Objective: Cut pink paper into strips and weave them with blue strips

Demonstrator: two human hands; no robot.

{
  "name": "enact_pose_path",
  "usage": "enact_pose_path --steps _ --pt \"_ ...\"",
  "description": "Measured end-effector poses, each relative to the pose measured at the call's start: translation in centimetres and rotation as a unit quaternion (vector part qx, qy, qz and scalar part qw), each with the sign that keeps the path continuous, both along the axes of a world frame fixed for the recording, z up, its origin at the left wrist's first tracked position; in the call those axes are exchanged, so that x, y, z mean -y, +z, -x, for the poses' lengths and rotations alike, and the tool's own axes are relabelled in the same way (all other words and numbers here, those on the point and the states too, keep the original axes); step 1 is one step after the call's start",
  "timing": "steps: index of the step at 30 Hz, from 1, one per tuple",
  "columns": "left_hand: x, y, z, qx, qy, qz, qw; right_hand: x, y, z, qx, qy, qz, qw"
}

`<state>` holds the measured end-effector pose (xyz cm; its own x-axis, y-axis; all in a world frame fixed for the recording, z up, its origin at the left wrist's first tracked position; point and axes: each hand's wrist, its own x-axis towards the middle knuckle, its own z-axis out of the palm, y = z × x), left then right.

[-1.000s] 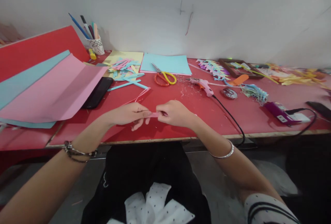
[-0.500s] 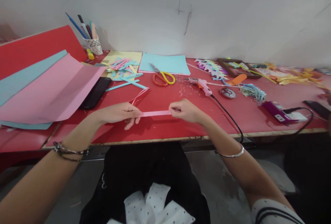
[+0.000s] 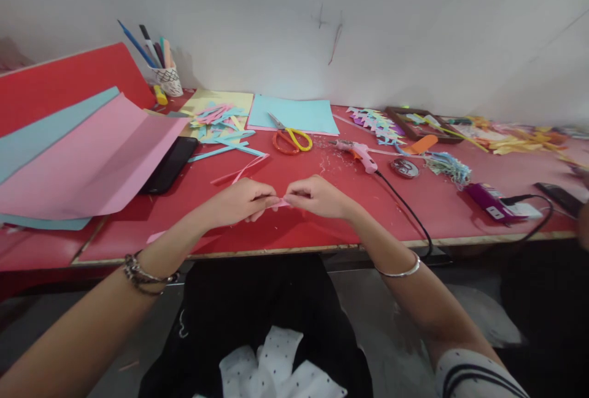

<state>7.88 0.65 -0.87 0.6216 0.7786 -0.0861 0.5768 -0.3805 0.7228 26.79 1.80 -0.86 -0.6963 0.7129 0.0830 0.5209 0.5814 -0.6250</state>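
Note:
Between my fingertips, over the red table (image 3: pixel 257 235) near its front edge, is a pink paper strip (image 3: pixel 281 203). My left hand (image 3: pixel 242 203) pinches it from the left, and my right hand (image 3: pixel 317 197) pinches it close by on the right. Only a short piece shows between them; the rest is hidden by the fingers. Thin pink strips (image 3: pixel 248 166) lie just beyond my left hand. A bit of pink paper (image 3: pixel 156 237) shows beside my left forearm. Scissors (image 3: pixel 292 137) with red and yellow handles lie beyond both hands.
A pink glue gun (image 3: pixel 363 156) with a black cord lies to the right, near a purple box (image 3: pixel 494 203). Cut paper strips (image 3: pixel 221 122) are heaped at the back left. Pink sheets (image 3: pixel 96 153) partly cover a black phone (image 3: pixel 170 165). A pen cup (image 3: pixel 168 81) stands by the wall.
My hands have come together: the left moved right, the right slightly left. The long stretch of pink strip between them has become a short piece.

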Motion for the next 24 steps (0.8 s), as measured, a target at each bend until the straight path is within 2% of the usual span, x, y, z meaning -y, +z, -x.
enact_pose_path --steps 4,13,15,16,19,20,22,24 --pt "0.2 -0.1 0.9 -0.013 0.005 0.042 0.999 -0.4 -0.1 -0.7 0.009 0.026 0.021 0.999" --pt "0.5 0.0 1.6 -0.006 0.005 0.11 0.994 -0.5 0.2 -3.1 0.035 0.006 0.025 0.999" --pt "0.5 -0.3 1.9 -0.011 0.011 0.106 0.994 -0.6 0.2 -4.0 0.045 -0.033 0.023 0.998" --pt "0.5 -0.5 2.1 -0.012 0.014 0.103 0.995 -0.6 0.1 -4.3 0.048 -0.075 0.012 0.996" --pt "0.4 -1.0 2.1 -0.008 0.017 0.089 0.996 -0.6 -0.1 -4.0 0.028 -0.213 -0.058 0.975" --pt "0.4 -1.1 1.9 -0.007 0.015 0.082 0.996 -0.4 -0.2 -3.3 0.015 -0.228 -0.083 0.97" --pt "0.5 -0.9 1.3 -0.005 0.017 0.068 0.998 0.3 -0.1 -1.5 0.01 -0.157 -0.141 0.978" --pt "0.6 -0.6 0.7 -0.002 0.028 0.056 0.998 1.1 0.0 0.4 0.06 -0.082 -0.194 0.976"
